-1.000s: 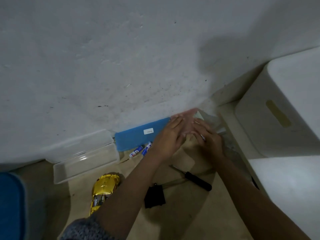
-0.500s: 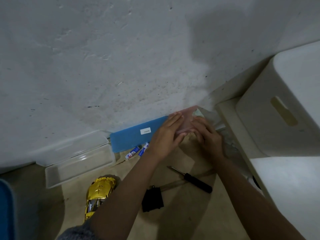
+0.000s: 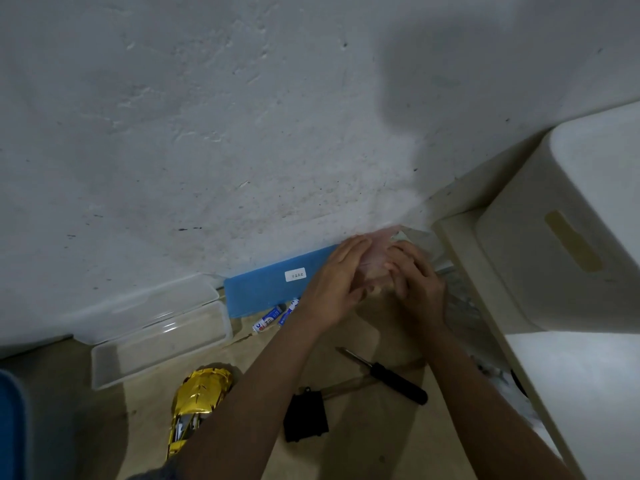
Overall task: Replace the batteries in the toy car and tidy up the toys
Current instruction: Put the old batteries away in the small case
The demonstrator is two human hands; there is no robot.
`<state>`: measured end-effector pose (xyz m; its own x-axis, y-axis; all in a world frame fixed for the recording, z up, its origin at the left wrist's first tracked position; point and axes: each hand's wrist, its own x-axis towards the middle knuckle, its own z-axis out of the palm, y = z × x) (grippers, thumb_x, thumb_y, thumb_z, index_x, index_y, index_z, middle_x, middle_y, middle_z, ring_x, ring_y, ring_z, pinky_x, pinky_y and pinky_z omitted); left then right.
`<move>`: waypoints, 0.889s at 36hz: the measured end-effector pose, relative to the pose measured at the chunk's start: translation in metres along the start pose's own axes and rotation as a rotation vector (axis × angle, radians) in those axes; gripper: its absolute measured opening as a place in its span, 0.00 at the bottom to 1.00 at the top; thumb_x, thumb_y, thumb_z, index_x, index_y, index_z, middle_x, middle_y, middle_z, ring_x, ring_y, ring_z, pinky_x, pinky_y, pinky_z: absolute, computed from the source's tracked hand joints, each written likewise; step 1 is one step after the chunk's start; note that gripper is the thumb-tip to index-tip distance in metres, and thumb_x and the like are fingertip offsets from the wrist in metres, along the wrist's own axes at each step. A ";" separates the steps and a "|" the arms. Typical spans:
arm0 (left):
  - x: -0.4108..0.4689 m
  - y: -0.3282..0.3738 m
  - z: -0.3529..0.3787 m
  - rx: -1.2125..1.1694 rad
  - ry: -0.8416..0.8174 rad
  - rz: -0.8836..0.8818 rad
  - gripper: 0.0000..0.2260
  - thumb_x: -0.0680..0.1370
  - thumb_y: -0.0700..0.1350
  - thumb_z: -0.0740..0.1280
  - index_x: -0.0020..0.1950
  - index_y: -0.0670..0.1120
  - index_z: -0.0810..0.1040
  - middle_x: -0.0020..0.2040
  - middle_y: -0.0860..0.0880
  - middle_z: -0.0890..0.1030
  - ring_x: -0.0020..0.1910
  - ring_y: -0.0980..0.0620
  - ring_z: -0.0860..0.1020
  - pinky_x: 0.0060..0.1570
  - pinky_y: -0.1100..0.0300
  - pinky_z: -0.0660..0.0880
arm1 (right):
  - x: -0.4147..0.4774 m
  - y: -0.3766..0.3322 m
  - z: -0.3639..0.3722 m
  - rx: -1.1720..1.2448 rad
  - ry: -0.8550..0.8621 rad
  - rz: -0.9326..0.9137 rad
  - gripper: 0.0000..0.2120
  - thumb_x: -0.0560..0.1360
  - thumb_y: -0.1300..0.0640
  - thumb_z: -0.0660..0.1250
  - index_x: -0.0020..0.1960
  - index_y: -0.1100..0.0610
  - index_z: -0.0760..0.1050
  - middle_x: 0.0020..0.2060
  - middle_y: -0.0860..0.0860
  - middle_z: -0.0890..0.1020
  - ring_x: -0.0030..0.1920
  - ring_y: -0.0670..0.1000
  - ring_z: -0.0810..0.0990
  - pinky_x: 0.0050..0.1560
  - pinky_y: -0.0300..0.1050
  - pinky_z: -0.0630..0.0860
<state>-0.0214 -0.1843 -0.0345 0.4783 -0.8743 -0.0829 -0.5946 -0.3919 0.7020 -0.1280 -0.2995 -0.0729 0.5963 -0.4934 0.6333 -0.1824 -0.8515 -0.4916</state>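
Note:
A gold toy car (image 3: pixel 197 400) lies on the floor at the lower left, its underside partly open. Two blue-and-white batteries (image 3: pixel 275 316) rest by the blue lid (image 3: pixel 273 282) leaning at the wall. A black screwdriver (image 3: pixel 391 377) and a black battery cover (image 3: pixel 306 415) lie on the floor between my forearms. My left hand (image 3: pixel 334 284) and my right hand (image 3: pixel 417 284) are close together near the wall, both gripping a thin translucent pinkish plastic bag (image 3: pixel 377 252). What is inside the bag is hidden.
A clear plastic box (image 3: pixel 156 341) with its lid behind stands left against the wall. A large cream bin (image 3: pixel 568 237) and a white surface (image 3: pixel 585 393) fill the right side. A blue object (image 3: pixel 10 427) shows at the left edge.
My hands have stayed near the wall and closed more tightly on the plastic bag, crumpling it. The view has shifted slightly.

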 end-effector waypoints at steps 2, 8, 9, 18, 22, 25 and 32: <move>0.000 -0.001 -0.002 0.003 -0.010 0.015 0.33 0.75 0.43 0.70 0.76 0.48 0.57 0.76 0.50 0.59 0.75 0.53 0.55 0.70 0.64 0.50 | -0.002 0.004 -0.001 0.050 -0.019 0.029 0.16 0.80 0.52 0.56 0.53 0.62 0.78 0.51 0.64 0.81 0.54 0.52 0.76 0.56 0.34 0.72; 0.002 0.002 -0.015 -0.093 -0.085 -0.021 0.28 0.78 0.53 0.64 0.76 0.51 0.58 0.76 0.52 0.59 0.74 0.56 0.56 0.72 0.60 0.54 | 0.004 0.005 -0.003 0.155 -0.031 0.051 0.13 0.79 0.54 0.59 0.56 0.60 0.76 0.54 0.61 0.79 0.56 0.52 0.76 0.61 0.31 0.70; 0.002 0.003 -0.018 -0.104 -0.089 -0.017 0.26 0.79 0.53 0.62 0.75 0.50 0.59 0.76 0.52 0.60 0.73 0.56 0.57 0.72 0.63 0.53 | 0.006 0.005 -0.004 0.184 -0.043 0.053 0.12 0.79 0.54 0.60 0.57 0.60 0.75 0.55 0.62 0.79 0.57 0.52 0.76 0.62 0.32 0.70; 0.005 0.006 -0.022 -0.142 -0.103 -0.066 0.22 0.81 0.53 0.56 0.75 0.50 0.61 0.75 0.51 0.63 0.73 0.54 0.60 0.73 0.58 0.56 | 0.015 -0.003 -0.026 0.240 -0.054 0.246 0.18 0.74 0.57 0.62 0.61 0.63 0.73 0.60 0.54 0.72 0.62 0.43 0.70 0.61 0.30 0.68; 0.005 0.010 -0.022 -0.190 -0.099 -0.112 0.22 0.81 0.54 0.56 0.74 0.52 0.62 0.74 0.52 0.64 0.72 0.54 0.61 0.72 0.60 0.55 | 0.017 -0.037 -0.041 0.481 0.263 0.826 0.10 0.79 0.54 0.60 0.45 0.59 0.76 0.32 0.45 0.77 0.30 0.46 0.76 0.31 0.42 0.74; 0.006 0.011 -0.022 -0.214 -0.103 -0.134 0.21 0.81 0.53 0.56 0.74 0.51 0.63 0.74 0.51 0.64 0.72 0.53 0.62 0.72 0.59 0.56 | 0.019 -0.042 -0.041 0.681 0.263 1.279 0.13 0.80 0.55 0.58 0.38 0.57 0.71 0.29 0.51 0.73 0.23 0.42 0.71 0.22 0.34 0.68; 0.005 0.018 -0.026 -0.202 -0.116 -0.147 0.20 0.81 0.51 0.57 0.73 0.50 0.64 0.74 0.49 0.65 0.72 0.51 0.63 0.71 0.59 0.57 | 0.041 -0.043 -0.046 1.272 0.051 1.750 0.15 0.82 0.61 0.49 0.57 0.68 0.70 0.49 0.59 0.76 0.51 0.55 0.77 0.48 0.44 0.75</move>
<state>-0.0129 -0.1886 -0.0037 0.4658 -0.8439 -0.2662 -0.3783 -0.4618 0.8023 -0.1320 -0.2912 0.0017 0.4256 -0.4512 -0.7844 0.1196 0.8873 -0.4455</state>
